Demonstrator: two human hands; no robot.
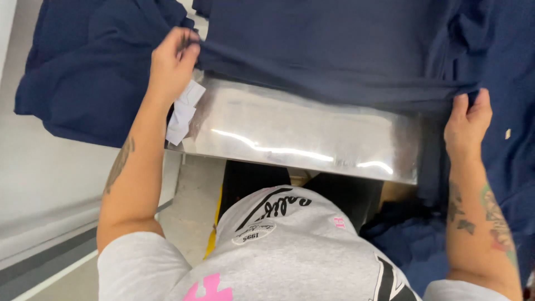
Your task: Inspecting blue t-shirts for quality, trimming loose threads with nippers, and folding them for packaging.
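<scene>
Both hands are pinching the near hem of a navy garment (334,50) over the shiny metal platen (301,134): left hand (173,61) upper left, right hand (467,120) far right, well apart. Looks like mid-loading; next it probably wants an even tug to sit flat.

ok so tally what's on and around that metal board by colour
navy blue: 3 - garment stretched over the board between left hand and right hand, heap at left, heap at lower right
silver: 1 - metal board
white: 1 - paper slip
total: 5
</scene>
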